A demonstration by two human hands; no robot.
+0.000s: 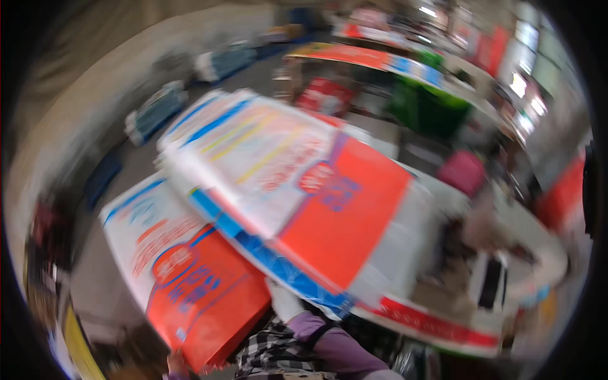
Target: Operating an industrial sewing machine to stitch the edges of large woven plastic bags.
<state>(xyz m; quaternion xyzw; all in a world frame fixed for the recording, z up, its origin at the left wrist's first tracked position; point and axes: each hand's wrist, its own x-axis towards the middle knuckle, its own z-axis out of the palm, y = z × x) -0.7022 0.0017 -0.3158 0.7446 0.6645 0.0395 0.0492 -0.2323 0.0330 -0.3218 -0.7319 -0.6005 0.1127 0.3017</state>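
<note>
Gloved right hand [283, 301], white glove over a purple sleeve [329, 342], presses up under the lower edge of the upper sack [297, 190]; grip state cannot be told, fingers hidden beneath the sack and frame blurred; left hand [177, 364] barely visible at the bottom corner of the lower sack [183, 278], apparently pinching it, closure unclear. Both sacks are large, flat, printed woven bags, white with orange and blue panels, held raised in front of the body, upper overlapping lower. Judgement: empty and light, floppy, slick-surfaced, prone to sliding off each other; best taken at the edges or corners with a firm pinch. Behind them, a cluttered tabletop [538, 234] at right and stacked bags on the floor [126, 164].
</note>
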